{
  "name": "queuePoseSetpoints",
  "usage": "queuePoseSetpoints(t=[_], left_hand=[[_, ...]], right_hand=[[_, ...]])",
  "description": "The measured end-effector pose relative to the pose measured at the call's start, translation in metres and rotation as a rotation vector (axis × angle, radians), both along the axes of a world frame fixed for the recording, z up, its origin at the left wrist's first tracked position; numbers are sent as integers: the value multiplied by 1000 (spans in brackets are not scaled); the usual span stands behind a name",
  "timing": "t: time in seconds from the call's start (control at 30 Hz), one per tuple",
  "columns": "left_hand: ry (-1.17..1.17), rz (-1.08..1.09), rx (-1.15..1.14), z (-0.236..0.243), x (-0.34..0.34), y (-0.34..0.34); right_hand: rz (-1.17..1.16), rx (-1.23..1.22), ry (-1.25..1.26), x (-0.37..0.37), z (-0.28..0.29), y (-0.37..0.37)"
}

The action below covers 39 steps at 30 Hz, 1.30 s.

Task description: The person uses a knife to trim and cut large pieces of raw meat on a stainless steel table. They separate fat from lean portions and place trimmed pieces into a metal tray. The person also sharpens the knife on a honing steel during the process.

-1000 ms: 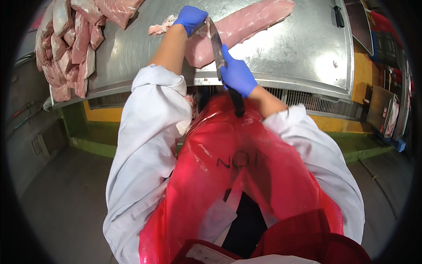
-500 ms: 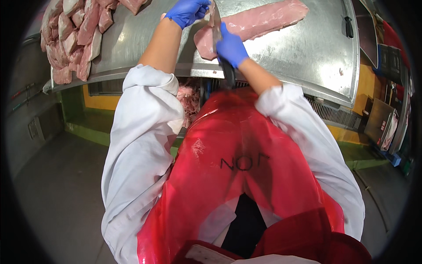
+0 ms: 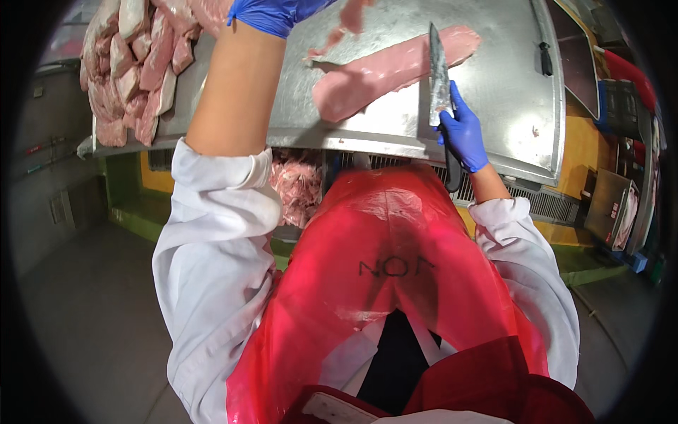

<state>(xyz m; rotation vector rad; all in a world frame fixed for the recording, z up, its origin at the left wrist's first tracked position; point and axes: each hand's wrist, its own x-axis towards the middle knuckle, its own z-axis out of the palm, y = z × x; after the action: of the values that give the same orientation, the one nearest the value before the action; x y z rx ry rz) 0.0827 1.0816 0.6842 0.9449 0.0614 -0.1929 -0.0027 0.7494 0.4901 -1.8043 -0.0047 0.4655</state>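
Observation:
My right hand [image 3: 464, 134], in a blue glove, is closed around the black handle of a knife [image 3: 438, 71]. The blade points away from me over the right part of a long pale pink meat loin [image 3: 385, 74] lying on the metal table. My left hand [image 3: 275, 13], also gloved in blue, is at the top edge of the view, left of the loin. Its fingers are mostly cut off by the picture edge, so what they hold, if anything, is hidden. A blurred thin strip of meat [image 3: 351, 17] shows just right of it, with a small scrap by the loin.
Many meat pieces [image 3: 134, 85] are heaped at the table's left end. Below the near edge of the table [image 3: 508, 138] sits a container of meat trimmings [image 3: 296, 187]. A second black-handled tool [image 3: 546, 59] lies near the right rim.
My right hand has moved right with the knife, which now points away from me. My left hand has gone further left and up, off the loin. The meat strip is apart from the loin.

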Motion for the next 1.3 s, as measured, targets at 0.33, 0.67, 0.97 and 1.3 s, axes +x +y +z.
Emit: queuePoseSetpoints(t=[0.33,0.67,0.97,1.3], left_hand=[[-268,-13,-212,48,-9,-103],[-566,-85,1495,-260,-55,-241],[-639,-326,2019,-284,-14,-351],[-433,-5,1839,-268,-6,-371]], right_hand=[[-428,56,-103,14,4,-205],[81,-394,-181,-4,0,-323],[557,-543,-99,42,-24,-309],[550,-612,-271,120,-37,-272]])
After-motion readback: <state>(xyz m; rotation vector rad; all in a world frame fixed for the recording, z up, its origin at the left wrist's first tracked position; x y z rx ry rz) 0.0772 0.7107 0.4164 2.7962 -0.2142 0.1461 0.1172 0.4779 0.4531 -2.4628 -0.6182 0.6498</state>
